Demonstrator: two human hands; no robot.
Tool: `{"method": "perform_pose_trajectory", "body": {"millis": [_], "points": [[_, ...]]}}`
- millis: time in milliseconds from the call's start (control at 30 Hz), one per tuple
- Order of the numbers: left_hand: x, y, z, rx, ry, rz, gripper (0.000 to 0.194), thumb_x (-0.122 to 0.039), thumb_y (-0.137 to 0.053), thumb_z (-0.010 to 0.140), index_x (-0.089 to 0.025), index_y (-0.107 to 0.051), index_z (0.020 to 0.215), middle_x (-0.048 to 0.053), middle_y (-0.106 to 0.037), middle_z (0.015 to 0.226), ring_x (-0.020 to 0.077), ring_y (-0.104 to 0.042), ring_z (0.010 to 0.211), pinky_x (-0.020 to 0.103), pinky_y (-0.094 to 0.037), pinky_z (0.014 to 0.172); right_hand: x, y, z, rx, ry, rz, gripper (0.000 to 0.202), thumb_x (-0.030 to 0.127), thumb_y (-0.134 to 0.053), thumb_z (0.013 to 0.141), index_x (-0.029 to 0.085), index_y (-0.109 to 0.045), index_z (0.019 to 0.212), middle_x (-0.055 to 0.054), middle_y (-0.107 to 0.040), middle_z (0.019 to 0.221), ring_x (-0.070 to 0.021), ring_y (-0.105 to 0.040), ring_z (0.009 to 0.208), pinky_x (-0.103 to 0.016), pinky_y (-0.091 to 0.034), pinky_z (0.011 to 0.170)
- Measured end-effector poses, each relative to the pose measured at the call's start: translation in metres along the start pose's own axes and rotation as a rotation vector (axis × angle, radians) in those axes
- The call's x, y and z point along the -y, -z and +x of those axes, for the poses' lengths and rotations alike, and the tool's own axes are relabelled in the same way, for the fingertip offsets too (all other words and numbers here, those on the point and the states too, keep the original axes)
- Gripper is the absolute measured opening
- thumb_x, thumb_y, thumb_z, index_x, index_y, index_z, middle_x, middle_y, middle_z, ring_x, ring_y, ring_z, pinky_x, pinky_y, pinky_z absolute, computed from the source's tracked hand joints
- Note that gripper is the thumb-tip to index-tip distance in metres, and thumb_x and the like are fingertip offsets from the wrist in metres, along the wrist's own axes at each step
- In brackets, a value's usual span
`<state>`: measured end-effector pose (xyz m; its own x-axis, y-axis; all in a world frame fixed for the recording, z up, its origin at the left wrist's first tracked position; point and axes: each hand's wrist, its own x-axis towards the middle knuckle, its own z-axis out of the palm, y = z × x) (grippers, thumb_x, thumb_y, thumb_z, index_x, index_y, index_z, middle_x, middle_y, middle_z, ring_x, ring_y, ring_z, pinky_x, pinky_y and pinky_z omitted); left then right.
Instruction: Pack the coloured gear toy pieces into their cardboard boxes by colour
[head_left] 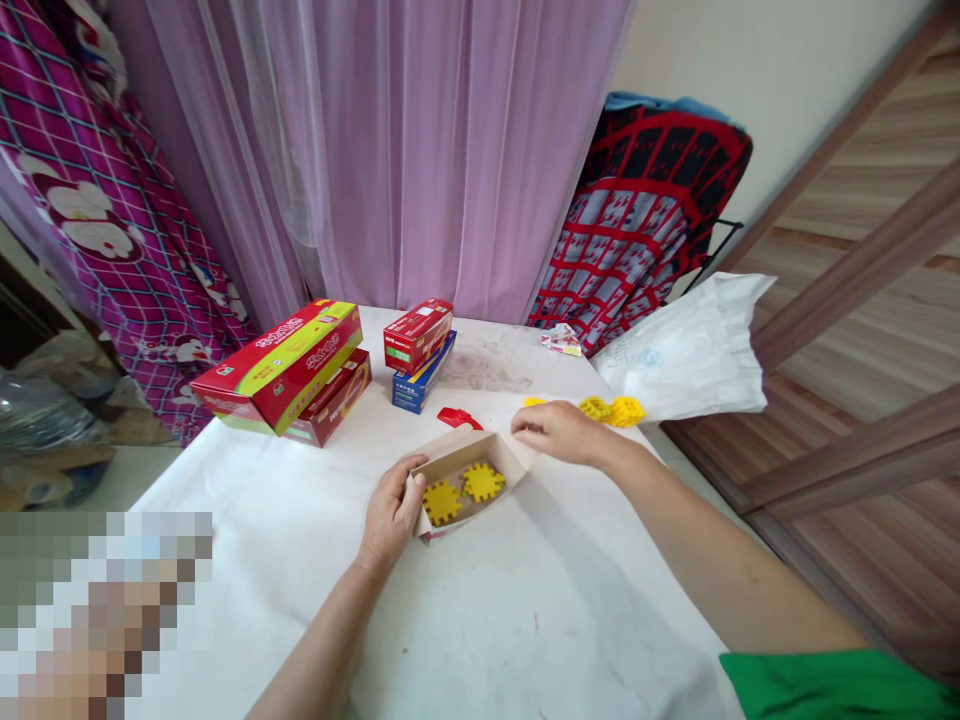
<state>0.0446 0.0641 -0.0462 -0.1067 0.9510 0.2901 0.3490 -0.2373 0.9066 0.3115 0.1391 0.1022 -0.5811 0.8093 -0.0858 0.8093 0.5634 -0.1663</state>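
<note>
My left hand (394,510) grips the left end of an open cardboard box (513,462), thumb over its near rim. Two flat yellow toothed plastic pieces, one at the left (441,502) and one further right (482,482), lie inside the box. Just beyond the box's right end is my right hand (559,432), with its fingers curled together; whatever they may hold is hidden. A yellow piece (535,402) shows partly behind that hand. To the right, by the table edge, sit yellow lattice-like pieces (595,408) and another yellow one (628,411).
On the left, a large red-and-yellow box (277,360) rests on a red box (337,405). Behind, a smaller red box (418,335) lies on a blue box (424,375). A red scrap (459,418) and a white sack (690,350) are also on the white-covered table (480,620).
</note>
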Motion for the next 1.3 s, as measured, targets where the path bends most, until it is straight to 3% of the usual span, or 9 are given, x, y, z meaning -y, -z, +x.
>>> {"method": "perform_pose_trajectory", "body": {"millis": [67, 167, 267, 367, 533, 800, 1033, 1133, 1300], "points": [[-0.001, 0.001, 0.001, 0.002, 0.004, -0.007, 0.043, -0.050, -0.046, 0.088, -0.019, -0.067, 0.109, 0.010, -0.070, 0.115, 0.0253, -0.064, 0.108, 0.041, -0.048, 0.099, -0.042, 0.010, -0.009, -0.072, -0.213, -0.103, 0.027, 0.021, -0.047, 0.087, 0.022, -0.070, 0.101, -0.005, -0.073, 0.103, -0.0186, -0.065, 0.094, -0.027, -0.044, 0.082], [-0.001, 0.002, 0.001, 0.012, 0.018, -0.012, 0.046, -0.052, -0.046, 0.087, -0.018, -0.067, 0.110, 0.011, -0.070, 0.117, 0.0266, -0.064, 0.109, 0.043, -0.048, 0.099, -0.106, 0.016, -0.022, -0.007, -0.450, -0.359, 0.039, 0.015, -0.052, 0.080, 0.020, -0.066, 0.116, -0.011, -0.065, 0.126, -0.0245, -0.058, 0.113, -0.033, -0.041, 0.092], [0.000, 0.003, 0.001, 0.029, 0.047, -0.022, 0.049, -0.056, -0.046, 0.087, -0.018, -0.067, 0.112, 0.011, -0.068, 0.120, 0.0271, -0.063, 0.113, 0.043, -0.048, 0.101, -0.150, 0.010, -0.029, 0.128, -0.485, -0.502, 0.060, 0.009, -0.057, 0.072, 0.021, -0.057, 0.131, -0.012, -0.054, 0.140, -0.0305, -0.042, 0.132, -0.046, -0.033, 0.103], [0.001, 0.004, 0.000, 0.038, 0.081, -0.023, 0.053, -0.059, -0.045, 0.086, -0.019, -0.067, 0.113, 0.011, -0.067, 0.123, 0.0270, -0.063, 0.114, 0.042, -0.048, 0.102, -0.172, -0.003, -0.025, 0.232, -0.441, -0.537, 0.072, 0.007, -0.059, 0.069, 0.023, -0.048, 0.139, -0.012, -0.046, 0.147, -0.0311, -0.030, 0.140, -0.052, -0.022, 0.110], [0.004, 0.007, -0.001, 0.032, 0.112, 0.002, 0.057, -0.064, -0.046, 0.084, -0.020, -0.067, 0.113, 0.011, -0.066, 0.126, 0.0283, -0.061, 0.117, 0.042, -0.047, 0.104, -0.193, -0.021, -0.010, 0.326, -0.380, -0.531, 0.083, 0.006, -0.062, 0.065, 0.024, -0.042, 0.144, -0.011, -0.049, 0.145, -0.0288, -0.027, 0.143, -0.052, -0.016, 0.114], [0.005, 0.010, -0.002, 0.037, 0.130, 0.057, 0.057, -0.066, -0.046, 0.084, -0.021, -0.068, 0.112, 0.009, -0.068, 0.124, 0.0282, -0.060, 0.120, 0.038, -0.050, 0.101, -0.215, -0.036, -0.006, 0.273, -0.289, -0.468, 0.075, 0.019, -0.068, 0.068, 0.022, -0.046, 0.140, -0.015, -0.058, 0.131, -0.0293, -0.043, 0.131, -0.048, -0.020, 0.113], [-0.002, 0.009, -0.002, 0.044, 0.151, 0.023, 0.058, -0.065, -0.046, 0.085, -0.019, -0.066, 0.114, 0.010, -0.065, 0.128, 0.0282, -0.059, 0.121, 0.040, -0.047, 0.105, -0.204, -0.034, -0.010, 0.238, -0.276, -0.474, 0.067, 0.025, -0.069, 0.067, 0.018, -0.054, 0.132, -0.015, -0.065, 0.113, -0.0307, -0.055, 0.114, -0.044, -0.028, 0.105], [-0.005, 0.007, -0.002, 0.043, 0.140, 0.004, 0.059, -0.065, -0.045, 0.085, -0.017, -0.066, 0.113, 0.011, -0.066, 0.126, 0.0290, -0.060, 0.120, 0.042, -0.046, 0.105, -0.194, -0.030, -0.012, 0.195, -0.288, -0.469, 0.068, 0.028, -0.068, 0.067, 0.018, -0.053, 0.133, -0.015, -0.066, 0.114, -0.0308, -0.055, 0.114, -0.043, -0.030, 0.103], [-0.005, 0.007, -0.001, 0.030, 0.144, -0.004, 0.060, -0.066, -0.047, 0.083, -0.017, -0.067, 0.111, 0.012, -0.067, 0.124, 0.0298, -0.061, 0.117, 0.042, -0.048, 0.102, -0.186, -0.026, -0.013, 0.230, -0.320, -0.446, 0.060, 0.027, -0.066, 0.070, 0.019, -0.057, 0.129, -0.015, -0.066, 0.118, -0.0306, -0.054, 0.116, -0.040, -0.034, 0.097]]}}
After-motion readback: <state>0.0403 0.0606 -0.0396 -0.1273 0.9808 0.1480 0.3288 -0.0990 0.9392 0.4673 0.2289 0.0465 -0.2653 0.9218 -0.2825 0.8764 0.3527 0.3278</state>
